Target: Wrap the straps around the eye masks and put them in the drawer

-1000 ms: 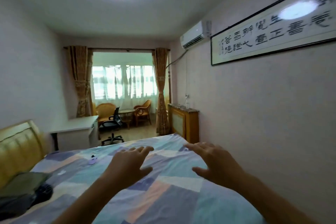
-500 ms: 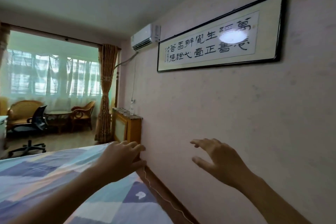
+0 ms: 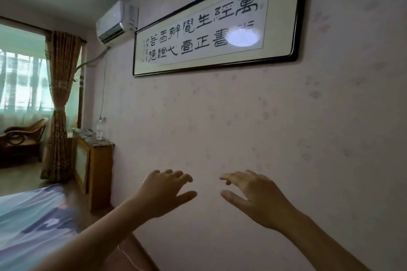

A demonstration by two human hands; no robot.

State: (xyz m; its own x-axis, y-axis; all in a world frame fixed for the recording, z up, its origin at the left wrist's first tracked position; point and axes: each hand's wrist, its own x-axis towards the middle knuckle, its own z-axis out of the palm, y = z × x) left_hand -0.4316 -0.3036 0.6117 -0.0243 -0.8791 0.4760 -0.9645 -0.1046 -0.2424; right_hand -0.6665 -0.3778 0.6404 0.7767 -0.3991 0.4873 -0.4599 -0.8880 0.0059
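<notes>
I am holding my left hand (image 3: 163, 193) and my right hand (image 3: 255, 196) out before a pale wall (image 3: 242, 127), fingers (image 3: 180, 177) spread loose and grasping nothing; neither the eye masks nor the drawer are showing from here. A patchwork bed (image 3: 28, 222) is lying at the lower left, its corner near a wooden cabinet (image 3: 97, 167); a framed calligraphy (image 3: 211, 31) is hanging above.
</notes>
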